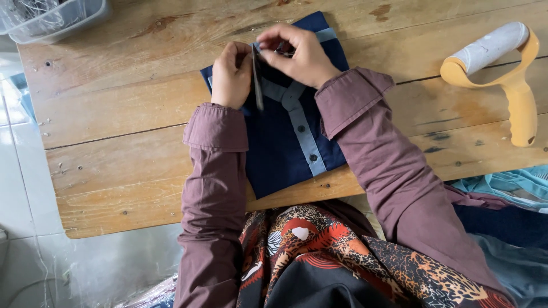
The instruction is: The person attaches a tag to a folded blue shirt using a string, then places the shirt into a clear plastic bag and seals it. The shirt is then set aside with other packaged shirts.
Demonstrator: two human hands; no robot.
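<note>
Both hands, left hand (231, 74) and right hand (299, 54), pinch the folded navy shirt's (285, 142) collar (fingers clenched on cloth).

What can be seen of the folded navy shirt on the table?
The folded shirt is dark navy cloth with a light blue button placket running down its middle and a light blue collar band, with dark buttons showing. It lies flat, slightly askew, on the wooden table, its lower edge near the table's front edge. The left hand and right hand both press at its collar end, with a thin flat strip between them. The sleeves are folded out of sight.
</note>
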